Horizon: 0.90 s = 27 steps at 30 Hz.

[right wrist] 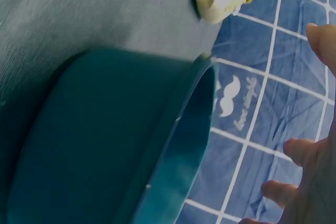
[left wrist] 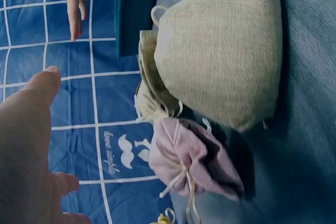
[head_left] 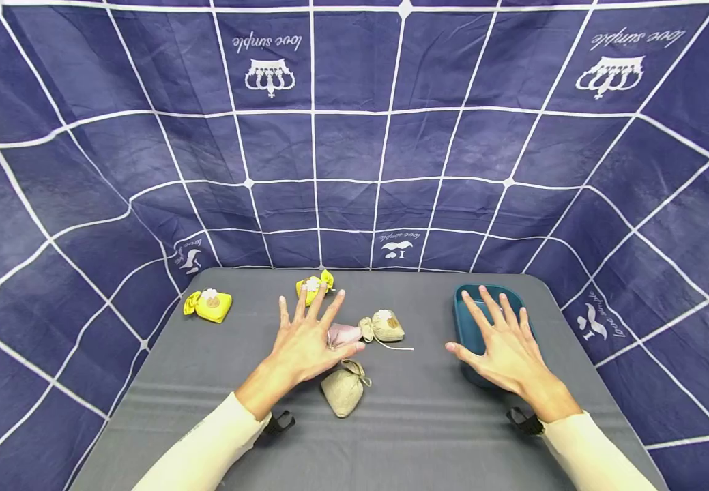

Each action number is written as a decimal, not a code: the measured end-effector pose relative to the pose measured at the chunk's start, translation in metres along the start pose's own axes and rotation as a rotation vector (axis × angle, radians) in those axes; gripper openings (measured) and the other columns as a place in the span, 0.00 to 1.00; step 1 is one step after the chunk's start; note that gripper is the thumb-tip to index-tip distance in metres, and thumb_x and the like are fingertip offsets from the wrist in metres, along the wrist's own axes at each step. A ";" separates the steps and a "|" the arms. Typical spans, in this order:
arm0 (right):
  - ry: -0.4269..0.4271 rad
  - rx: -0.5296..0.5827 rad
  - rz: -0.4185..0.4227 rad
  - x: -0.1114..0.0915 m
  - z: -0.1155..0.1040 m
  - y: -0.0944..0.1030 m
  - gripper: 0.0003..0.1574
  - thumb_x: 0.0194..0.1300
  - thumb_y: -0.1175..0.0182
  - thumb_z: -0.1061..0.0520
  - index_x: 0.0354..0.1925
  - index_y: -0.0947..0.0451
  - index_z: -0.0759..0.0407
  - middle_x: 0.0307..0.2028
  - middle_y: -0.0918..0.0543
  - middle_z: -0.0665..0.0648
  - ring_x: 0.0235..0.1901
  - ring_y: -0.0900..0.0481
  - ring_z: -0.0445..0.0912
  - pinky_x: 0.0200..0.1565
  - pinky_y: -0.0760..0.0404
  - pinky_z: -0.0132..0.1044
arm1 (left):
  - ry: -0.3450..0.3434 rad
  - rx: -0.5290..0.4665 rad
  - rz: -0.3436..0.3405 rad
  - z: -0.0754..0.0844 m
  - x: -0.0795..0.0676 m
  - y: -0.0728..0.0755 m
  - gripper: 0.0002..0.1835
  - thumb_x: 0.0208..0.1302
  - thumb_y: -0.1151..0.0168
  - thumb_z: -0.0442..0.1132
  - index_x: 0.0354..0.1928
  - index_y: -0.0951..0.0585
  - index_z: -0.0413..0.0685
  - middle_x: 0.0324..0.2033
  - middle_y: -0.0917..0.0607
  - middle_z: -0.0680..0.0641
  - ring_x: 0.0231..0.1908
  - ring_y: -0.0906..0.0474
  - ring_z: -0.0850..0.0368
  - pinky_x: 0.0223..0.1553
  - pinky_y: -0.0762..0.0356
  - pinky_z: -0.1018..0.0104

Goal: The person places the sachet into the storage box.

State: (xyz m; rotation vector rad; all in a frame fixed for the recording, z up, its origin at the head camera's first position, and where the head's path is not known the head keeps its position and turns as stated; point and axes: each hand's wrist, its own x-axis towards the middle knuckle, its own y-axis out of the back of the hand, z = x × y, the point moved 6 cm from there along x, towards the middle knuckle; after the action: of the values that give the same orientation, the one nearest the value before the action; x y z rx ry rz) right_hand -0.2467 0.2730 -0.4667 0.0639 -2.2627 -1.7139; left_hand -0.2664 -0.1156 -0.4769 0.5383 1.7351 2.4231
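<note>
My left hand [head_left: 308, 341] hovers with fingers spread above a pink drawstring pouch [left wrist: 191, 158], which it partly hides in the head view. Just below that hand lies a beige drawstring pouch [head_left: 343, 390]. Another beige pouch [head_left: 387, 326], decorated with a white flower, sits to the right of the pink one. Over a dark teal bin [right wrist: 105, 135] my right hand [head_left: 504, 348] is held, fingers spread and holding nothing. Beyond the left fingertips is a yellow pouch [head_left: 311, 290], and a second yellow pouch [head_left: 214, 306] lies at the far left.
A grey table [head_left: 415, 423] carries everything. Blue cloth with a white grid [head_left: 348, 146] hangs behind it and along both sides. Black straps [head_left: 279, 423] circle both wrists.
</note>
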 end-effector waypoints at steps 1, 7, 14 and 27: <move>-0.004 -0.005 0.001 0.000 0.003 0.000 0.71 0.73 0.33 0.16 0.97 0.53 0.35 0.95 0.47 0.65 0.90 0.47 0.81 0.83 0.51 0.89 | -0.006 0.002 -0.004 0.003 0.001 -0.001 0.63 0.65 0.53 0.97 0.96 0.44 0.75 0.96 0.44 0.45 0.96 0.57 0.31 0.86 0.67 0.11; -0.044 0.019 -0.019 -0.001 0.022 -0.003 0.71 0.75 0.34 0.17 0.97 0.53 0.39 0.95 0.46 0.66 0.90 0.48 0.81 0.82 0.51 0.89 | -0.017 0.057 -0.047 0.029 0.006 0.000 0.60 0.70 0.43 0.89 0.95 0.40 0.69 0.95 0.41 0.43 0.95 0.53 0.28 0.88 0.60 0.14; -0.106 0.032 -0.043 -0.006 0.047 -0.005 0.72 0.76 0.35 0.17 0.98 0.55 0.44 0.94 0.46 0.70 0.89 0.46 0.82 0.82 0.48 0.88 | -0.067 0.039 -0.086 0.061 0.013 -0.017 0.60 0.70 0.42 0.88 0.96 0.42 0.69 0.95 0.41 0.45 0.95 0.51 0.29 0.89 0.60 0.16; -0.265 0.048 -0.127 -0.025 0.090 -0.002 0.79 0.78 0.39 0.15 0.96 0.60 0.62 0.93 0.50 0.76 0.79 0.36 0.86 0.59 0.25 0.90 | -0.216 0.036 -0.178 0.139 0.022 -0.050 0.56 0.73 0.46 0.89 0.95 0.41 0.74 0.95 0.40 0.50 0.95 0.46 0.37 0.90 0.51 0.20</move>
State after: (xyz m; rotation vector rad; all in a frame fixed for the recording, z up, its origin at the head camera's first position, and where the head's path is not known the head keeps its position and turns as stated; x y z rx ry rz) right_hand -0.2464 0.3619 -0.4954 -0.0095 -2.5400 -1.8261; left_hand -0.2444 0.0324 -0.4796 0.5973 1.6631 2.1323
